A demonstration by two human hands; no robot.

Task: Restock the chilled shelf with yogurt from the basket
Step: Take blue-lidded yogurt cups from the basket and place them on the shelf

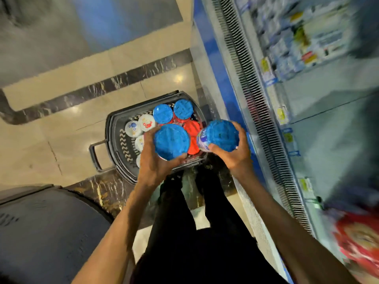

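Blue-lidded yogurt tubs above the basket (114, 128): left hand (152, 160) grips one tub (171, 141), right hand (235, 152) another (221, 135); chilled shelf (320, 111) blurred, apparently partly stocked.

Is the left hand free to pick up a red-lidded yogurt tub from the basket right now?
Probably not: the left hand has its grip round a blue-lidded tub, held over the red-lidded tubs in the basket. It would need emptying first.
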